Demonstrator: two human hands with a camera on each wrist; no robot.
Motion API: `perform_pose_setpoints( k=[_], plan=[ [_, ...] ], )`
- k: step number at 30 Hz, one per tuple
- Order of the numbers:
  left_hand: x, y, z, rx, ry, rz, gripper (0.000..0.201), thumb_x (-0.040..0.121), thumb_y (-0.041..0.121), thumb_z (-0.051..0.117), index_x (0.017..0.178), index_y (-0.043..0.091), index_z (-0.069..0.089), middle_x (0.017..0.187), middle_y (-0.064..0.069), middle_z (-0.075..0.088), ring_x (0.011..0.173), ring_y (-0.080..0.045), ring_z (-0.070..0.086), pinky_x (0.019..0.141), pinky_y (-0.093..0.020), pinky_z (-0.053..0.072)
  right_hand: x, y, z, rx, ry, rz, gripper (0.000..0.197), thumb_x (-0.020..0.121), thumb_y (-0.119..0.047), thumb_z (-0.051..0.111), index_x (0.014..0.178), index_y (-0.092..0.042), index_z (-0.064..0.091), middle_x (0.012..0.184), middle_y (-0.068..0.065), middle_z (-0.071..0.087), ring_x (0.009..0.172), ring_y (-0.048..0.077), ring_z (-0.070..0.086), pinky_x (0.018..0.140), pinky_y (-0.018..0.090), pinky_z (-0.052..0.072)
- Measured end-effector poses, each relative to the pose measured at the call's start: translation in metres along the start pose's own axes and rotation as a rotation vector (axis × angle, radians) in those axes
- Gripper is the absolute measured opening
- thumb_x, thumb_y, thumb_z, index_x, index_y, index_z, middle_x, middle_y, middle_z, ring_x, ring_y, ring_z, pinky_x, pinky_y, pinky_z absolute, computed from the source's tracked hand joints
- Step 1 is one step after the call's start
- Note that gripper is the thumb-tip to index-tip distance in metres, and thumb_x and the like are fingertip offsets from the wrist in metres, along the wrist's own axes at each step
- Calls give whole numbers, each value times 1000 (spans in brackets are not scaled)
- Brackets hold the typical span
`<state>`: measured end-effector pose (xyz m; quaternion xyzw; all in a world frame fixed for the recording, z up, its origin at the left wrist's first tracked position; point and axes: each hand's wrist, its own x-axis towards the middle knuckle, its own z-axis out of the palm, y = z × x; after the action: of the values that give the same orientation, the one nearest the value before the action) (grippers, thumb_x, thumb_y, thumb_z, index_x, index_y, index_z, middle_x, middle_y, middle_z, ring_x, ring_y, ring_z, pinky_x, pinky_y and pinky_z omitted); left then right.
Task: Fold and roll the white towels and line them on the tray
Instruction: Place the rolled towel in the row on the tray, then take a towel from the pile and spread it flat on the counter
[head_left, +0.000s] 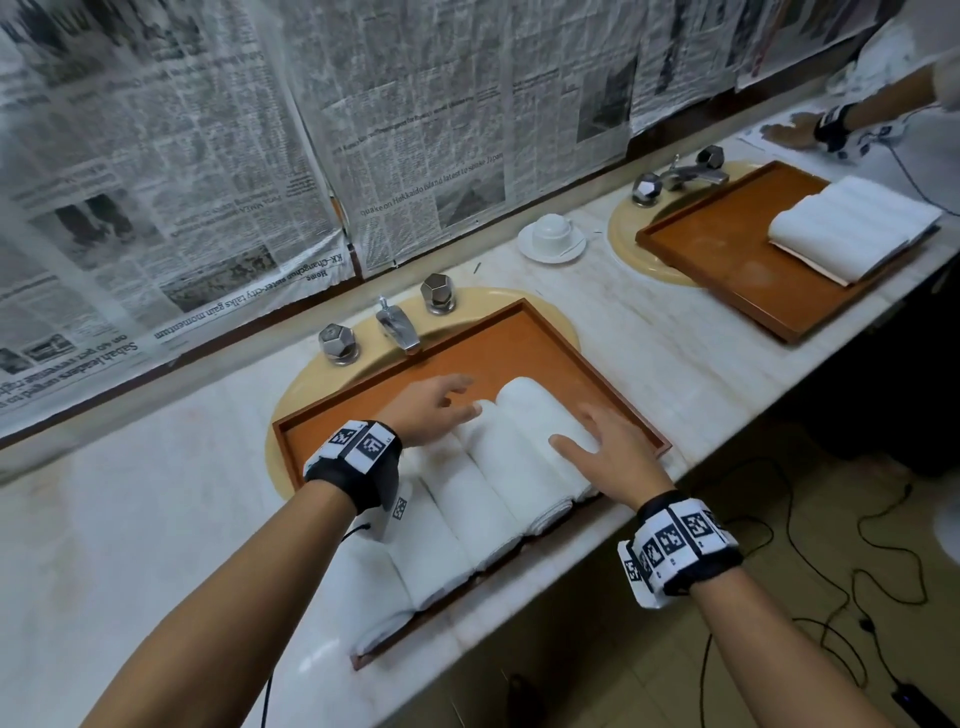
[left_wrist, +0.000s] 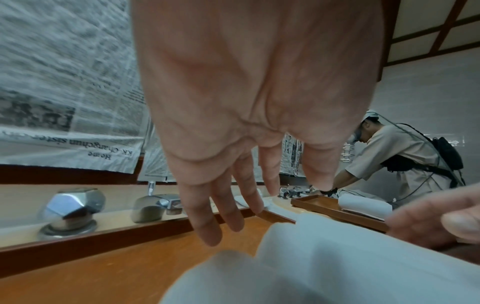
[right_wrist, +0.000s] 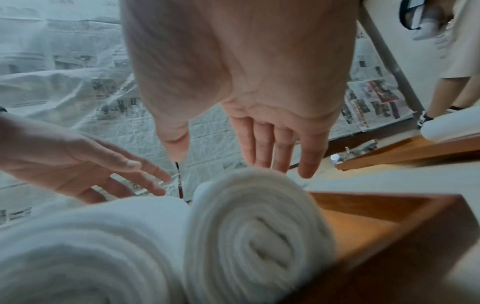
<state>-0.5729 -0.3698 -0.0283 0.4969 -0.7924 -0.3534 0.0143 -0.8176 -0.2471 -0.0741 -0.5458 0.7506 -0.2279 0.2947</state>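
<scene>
1. Nearest the camera, the left forearm is being stretched over the tray (head_left: 545, 332), and the left hand (head_left: 434, 402) is being held with fingers spread and straight, gripping nothing, above the far ends of the rolled towels (head_left: 467, 499).
2. Left to right, four rolls are being counted in the head view, lying side by side and touching, their long axes running from the tray's near edge toward the tap (head_left: 397, 325).
3. The rightmost roll (head_left: 535, 441) is being covered at its right flank by the right hand (head_left: 613, 457), fingers flat and loosely fanned; whether the palm is pressing or only hovering cannot be told.
4. In the right wrist view the spiral end of that roll (right_wrist: 259, 242) is being shown facing the wrist, with bare tray floor (right_wrist: 363, 224) to its right.
5. The decisive relation is being judged thus: the last roll lies directly under and left of the right fingers, so the right hand is nearer for any nudging leftward to close the row.
6. Farther right, a second tray (head_left: 727, 270) is being used for a folded towel (head_left: 852, 228), not rolled.
</scene>
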Motion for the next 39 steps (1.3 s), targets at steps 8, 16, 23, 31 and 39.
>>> perform_pose_setpoints(
  k=[8,16,23,31,39],
  plan=[
    [-77,-37,-4,12,91,-23,58,95,49,59,146,28,43,149,2,48,126,-20,53,102,-38,46,-24,-64,15,-118,0,-116,74,87,-60,59,148,-25,37,153,-3,38,139,17,34,111,36,32],
    [-206,-116,-23,-97,247,-137,57,96,45,60,147,26,44,152,4,44,131,-19,48,108,-34,39,-77,-151,88,-233,-95,-352,74,89,-60,57,149,-21,37,154,-3,38,143,14,30,114,34,27],
    [-354,-217,-31,-152,364,-333,59,94,51,58,147,30,42,147,4,48,128,-17,49,108,-34,39,-141,-250,188,-245,-211,-560,74,90,-59,57,148,-17,39,153,1,39,141,17,33,114,34,29],
    [-474,-316,-32,-171,485,-541,60,95,49,58,148,27,41,152,3,41,138,-16,39,113,-32,32,-183,-353,297,-350,-396,-786,74,94,-61,48,153,-19,30,157,-2,32,144,15,28,114,31,24],
    [-515,-388,-58,-143,592,-703,60,96,49,56,149,27,39,154,3,37,140,-20,35,114,-34,28,-171,-442,379,-455,-492,-1013,73,95,-58,47,152,-15,32,156,3,35,142,19,32,114,32,26]
  ],
)
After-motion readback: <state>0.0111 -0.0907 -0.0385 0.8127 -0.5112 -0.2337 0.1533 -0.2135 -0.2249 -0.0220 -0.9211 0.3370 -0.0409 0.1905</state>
